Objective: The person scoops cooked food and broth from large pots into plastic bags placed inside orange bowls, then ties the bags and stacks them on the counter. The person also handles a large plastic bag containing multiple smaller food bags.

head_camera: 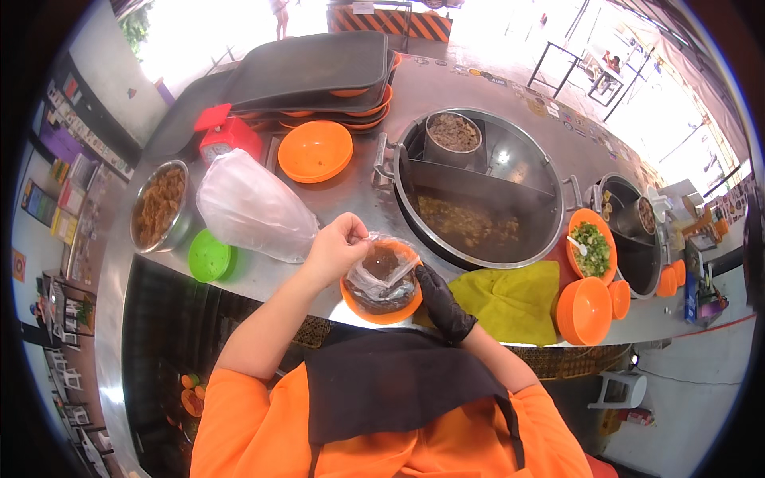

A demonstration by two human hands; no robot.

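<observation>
In front of me on the steel counter sits an orange bowl (382,316) lined with a clear plastic bag (382,287). Dark brown broth shows inside the bag. My left hand (339,248), bare, pinches the bag's upper edge between thumb and fingers at the bowl's far left. My right hand (445,308), in a black glove, grips the bowl's right side, its fingertips at the rim by the bag. A large pot (478,209) with metal dividers stands just beyond, holding broth with chunks of food. Inside it rests a metal container of chopped meat (453,134).
Left are a white plastic bag (251,203), green bowls (209,257), a steel bowl of brown food (160,206) and a red scale (227,137). Orange bowls (315,152) and stacked trays (311,69) lie behind. Right are a yellow-green cloth (508,305), chopped greens (590,248) and stacked bowls (584,310).
</observation>
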